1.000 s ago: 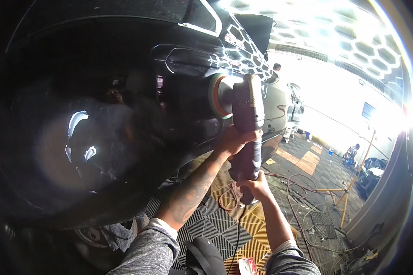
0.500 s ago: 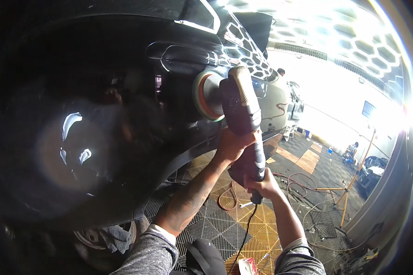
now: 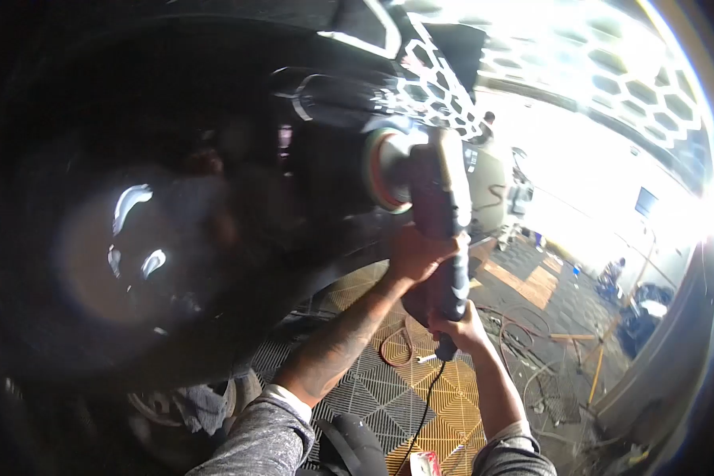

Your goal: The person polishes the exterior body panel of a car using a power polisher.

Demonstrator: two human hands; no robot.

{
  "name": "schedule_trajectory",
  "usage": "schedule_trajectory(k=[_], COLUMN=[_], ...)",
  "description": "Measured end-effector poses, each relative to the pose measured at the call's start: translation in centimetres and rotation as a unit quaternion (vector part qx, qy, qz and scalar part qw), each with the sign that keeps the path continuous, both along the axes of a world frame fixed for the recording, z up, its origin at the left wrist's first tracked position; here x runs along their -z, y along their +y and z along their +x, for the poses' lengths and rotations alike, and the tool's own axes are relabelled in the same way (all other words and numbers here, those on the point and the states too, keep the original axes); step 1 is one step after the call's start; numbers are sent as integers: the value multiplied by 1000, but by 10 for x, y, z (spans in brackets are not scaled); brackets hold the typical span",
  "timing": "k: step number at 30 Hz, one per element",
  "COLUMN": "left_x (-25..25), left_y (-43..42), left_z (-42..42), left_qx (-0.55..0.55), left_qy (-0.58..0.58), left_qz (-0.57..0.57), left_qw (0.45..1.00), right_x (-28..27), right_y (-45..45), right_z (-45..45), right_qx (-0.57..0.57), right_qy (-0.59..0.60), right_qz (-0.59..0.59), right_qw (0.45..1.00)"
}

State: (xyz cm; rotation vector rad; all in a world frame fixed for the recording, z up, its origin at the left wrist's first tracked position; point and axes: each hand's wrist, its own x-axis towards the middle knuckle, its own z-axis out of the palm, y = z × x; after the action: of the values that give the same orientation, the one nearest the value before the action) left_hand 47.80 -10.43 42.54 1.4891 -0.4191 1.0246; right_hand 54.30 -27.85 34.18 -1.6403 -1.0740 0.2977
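Both my hands grip a car polisher [image 3: 440, 186], held upright with its round pad [image 3: 386, 170] against the glossy black side of a car [image 3: 238, 214]. My left hand [image 3: 420, 252] wraps round the body just below the polisher's head. Lower down, my right hand [image 3: 458, 327] is closed on the handle near the cord end. A black power cord [image 3: 428, 404] hangs from the handle to the floor. White smears or reflections show on the dark panel at the left. Motion blurs the polisher's head.
A red hose [image 3: 397, 349] lies coiled on the black and yellow tile floor [image 3: 444, 397]. Behind stand a yellow tripod [image 3: 599, 369], a pale car [image 3: 492, 182] and a bright white wall. A wheel with a grey cloth [image 3: 202, 408] is low at the left.
The polisher and both hands appear slightly further right and lower in view. The whole scene has shifted a little the same way, and both hands keep their grip.
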Motion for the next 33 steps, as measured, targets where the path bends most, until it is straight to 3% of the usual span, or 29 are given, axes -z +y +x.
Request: schedule_trajectory(k=[2,3,4,5,7,9,10,12,14,15,17,20,21,26,29,33], left_x=[19,17,12,7,11,30,44,74,96,114,153,163,157,120,129,136], left_y=[7,10,10,8,10,14,16,13,5,5,8,15,14,9,34,69], left_z=[24,19,1,-9,-27,-44,-59,-90,-156,-179,-222,-276,-292,-337,-343,-335], left_qx=[22,53,47,-26,-15,-37,-48,-86,-77,-69,-30,-4,-5,-17,-20,4], left_qy=[-29,22,-9,5,45,29,30,91,42,14,7,31,37,17,40,-11], left_qz=[-7,-19,-14,7,29,47,45,17,-7,-30,-85,-139,-156,-217,-216,-131], left_qw=[999,998,999,1000,998,998,997,992,996,997,996,990,987,976,975,991], right_x=[2,4,6,12,25,80,91,90,61,57,42,56,68,134,126,118], right_y=[4,8,12,15,22,30,26,13,16,26,35,54,58,76,95,111], right_z=[-8,-10,-12,-14,-26,-14,-22,-47,-61,-64,-80,-129,-149,-224,-240,-247], right_qx=[46,26,12,10,15,2,-89,-151,-293,-318,-362,-450,-467,-366,-348,-333], right_qy=[4,11,20,28,36,40,127,117,112,108,63,26,16,11,-36,-62], right_qz=[22,25,31,37,50,105,108,51,4,22,-71,-173,-158,-24,21,43], right_qw=[999,999,999,999,998,994,982,980,949,942,927,876,870,930,937,940])
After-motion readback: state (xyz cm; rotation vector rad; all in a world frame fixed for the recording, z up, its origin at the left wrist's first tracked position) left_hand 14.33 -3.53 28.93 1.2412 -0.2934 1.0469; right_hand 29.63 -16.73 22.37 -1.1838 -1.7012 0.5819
